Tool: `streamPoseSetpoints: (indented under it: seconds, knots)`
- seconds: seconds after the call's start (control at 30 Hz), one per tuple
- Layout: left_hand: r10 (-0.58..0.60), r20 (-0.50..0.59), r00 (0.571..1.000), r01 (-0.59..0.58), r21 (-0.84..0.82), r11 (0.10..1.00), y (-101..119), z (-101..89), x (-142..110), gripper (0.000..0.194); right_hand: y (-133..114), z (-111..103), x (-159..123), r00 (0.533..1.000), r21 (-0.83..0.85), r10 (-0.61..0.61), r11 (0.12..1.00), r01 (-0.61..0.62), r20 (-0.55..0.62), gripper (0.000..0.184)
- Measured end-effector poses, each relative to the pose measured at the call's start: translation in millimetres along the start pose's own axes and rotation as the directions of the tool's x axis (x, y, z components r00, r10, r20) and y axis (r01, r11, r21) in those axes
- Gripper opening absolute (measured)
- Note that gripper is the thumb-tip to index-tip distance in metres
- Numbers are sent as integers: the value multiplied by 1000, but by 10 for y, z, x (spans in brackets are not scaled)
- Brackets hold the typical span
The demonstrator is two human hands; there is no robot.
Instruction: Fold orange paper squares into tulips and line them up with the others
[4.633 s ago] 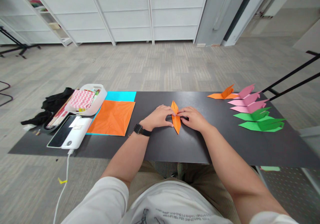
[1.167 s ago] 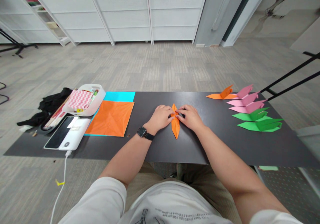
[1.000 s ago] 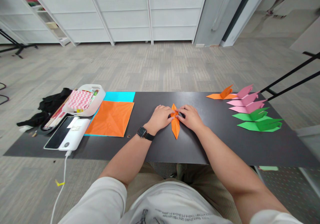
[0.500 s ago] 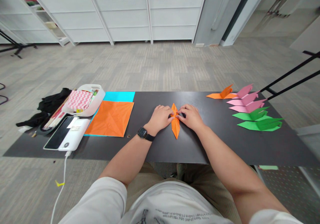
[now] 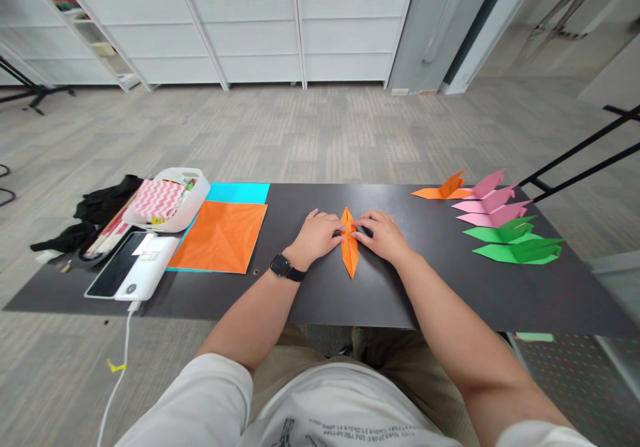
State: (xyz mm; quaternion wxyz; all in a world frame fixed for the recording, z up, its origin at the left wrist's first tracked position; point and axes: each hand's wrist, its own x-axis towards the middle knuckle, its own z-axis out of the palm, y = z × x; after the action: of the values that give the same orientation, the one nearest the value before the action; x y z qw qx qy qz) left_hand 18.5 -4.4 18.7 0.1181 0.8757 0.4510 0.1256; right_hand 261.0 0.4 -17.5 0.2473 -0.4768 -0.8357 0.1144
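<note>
A narrow orange folded paper (image 5: 351, 259), pointed at both ends, lies lengthwise away from me on the dark table (image 5: 320, 300). My left hand (image 5: 319, 235) grips its left edge near the middle, thumb and fingers curled in. From the other side my right hand (image 5: 383, 235) grips the right edge, its thumb and fingertips on the paper. The fingers partly hide the middle of the folded piece. A black watch (image 5: 286, 268) is on my left wrist.
To the left are orange paper sheets (image 5: 220, 237) over blue sheets (image 5: 240, 192), a white basket (image 5: 193, 217), a phone (image 5: 114, 267) and a corded white power bank (image 5: 146, 274). Folded green (image 5: 520, 252), pink (image 5: 493, 200) and orange paper figures (image 5: 443, 189) stand at right.
Both hands stay at the folded paper, with only a slight shift of the fingers. The view has moved a little. In the far background at upper right, a person's legs have shifted.
</note>
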Motion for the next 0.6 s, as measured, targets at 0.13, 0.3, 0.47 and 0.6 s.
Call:
streamPoseSetpoints:
  seconds: [0.13,0.3,0.47,0.6]
  knots:
    - [17,2,1000,-17,-13,1000,-17,-21,1,14,37,-81,-26,995,93,-102,991,100,16,26]
    - [24,-34,999,-25,-41,999,-13,-33,5,17,42,-97,-28,979,122,-201,973,196,38,37]
    - [22,-66,998,-27,-82,996,-56,-14,14,16,-3,-63,5,974,132,-226,965,228,-24,40]
    - [25,-71,997,-35,-146,989,-98,-12,29,17,-40,-47,36,968,142,-228,960,242,-102,27]
